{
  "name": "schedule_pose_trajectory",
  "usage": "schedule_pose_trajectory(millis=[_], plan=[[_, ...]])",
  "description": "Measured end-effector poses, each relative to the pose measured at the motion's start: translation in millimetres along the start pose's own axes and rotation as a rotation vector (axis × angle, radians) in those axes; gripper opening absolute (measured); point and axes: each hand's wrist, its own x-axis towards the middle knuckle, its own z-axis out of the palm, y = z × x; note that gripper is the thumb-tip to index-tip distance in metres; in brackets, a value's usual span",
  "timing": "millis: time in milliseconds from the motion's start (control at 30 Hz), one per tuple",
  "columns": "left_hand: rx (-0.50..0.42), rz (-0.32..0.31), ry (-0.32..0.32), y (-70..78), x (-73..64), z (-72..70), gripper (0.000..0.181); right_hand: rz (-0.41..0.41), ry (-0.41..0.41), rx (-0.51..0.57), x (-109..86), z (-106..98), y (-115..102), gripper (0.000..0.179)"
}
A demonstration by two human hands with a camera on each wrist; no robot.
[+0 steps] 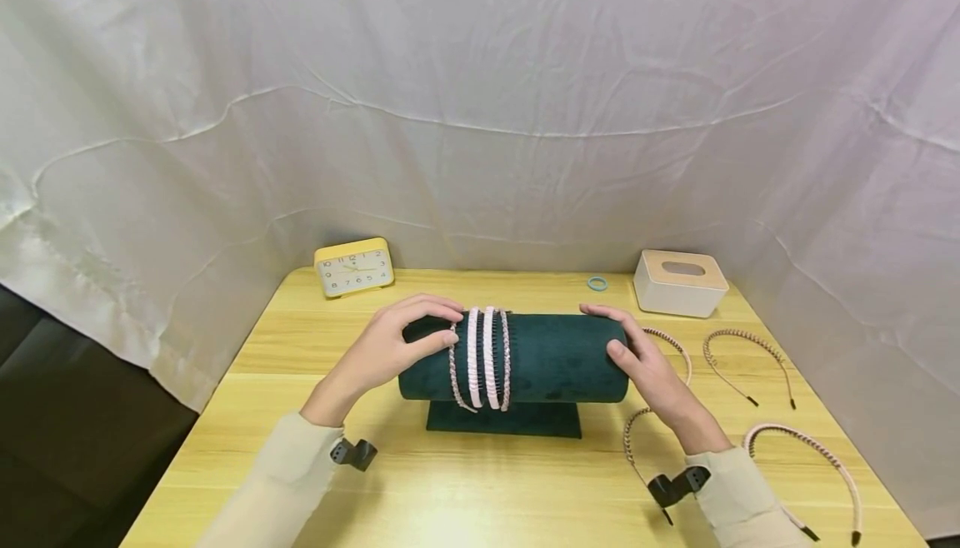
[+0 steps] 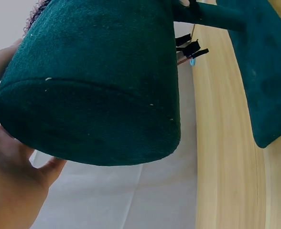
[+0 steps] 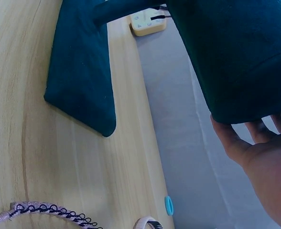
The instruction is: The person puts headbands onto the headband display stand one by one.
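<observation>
A dark green velvet headband stand (image 1: 562, 356) has a thick horizontal roll on a flat base (image 1: 504, 420). Several headbands hang side by side round its left half: two pale pink ones (image 1: 472, 365) between slimmer braided ones. My left hand (image 1: 393, 336) lies over the roll's left end, thumb and fingertip at the leftmost braided headband (image 1: 453, 373). In the left wrist view, the roll's end (image 2: 88, 124) hides part of this hand. With thumb in front and fingers behind, my right hand (image 1: 648, 365) holds the roll's right end.
Several loose headbands lie to the right on the wooden table, one pink headband (image 1: 832, 448) nearest the edge. At the back stand a yellow clock (image 1: 354, 269) and a tissue box (image 1: 678, 286). A blue ring (image 1: 597, 284) lies left of the box. Pale cloth hangs behind.
</observation>
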Motion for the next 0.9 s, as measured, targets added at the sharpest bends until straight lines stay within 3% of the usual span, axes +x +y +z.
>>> schedule_pose_trajectory(millis=[367,733,900], plan=[[-0.054,-0.003,-0.036,-1.5,-2.2,-2.4,0.032,0.007,0.001,0.004,-1.4,-1.7,0.7,0.05],[-0.058,-0.082,-0.004,-13.1,-21.4,-21.4,0.044,0.004,0.002,0.003,-0.2,-1.2,1.7,0.049],[-0.104,-0.089,-0.024,-22.8,-33.1,-23.2,0.053,0.006,0.002,-0.001,-0.1,-1.2,2.2,0.049]])
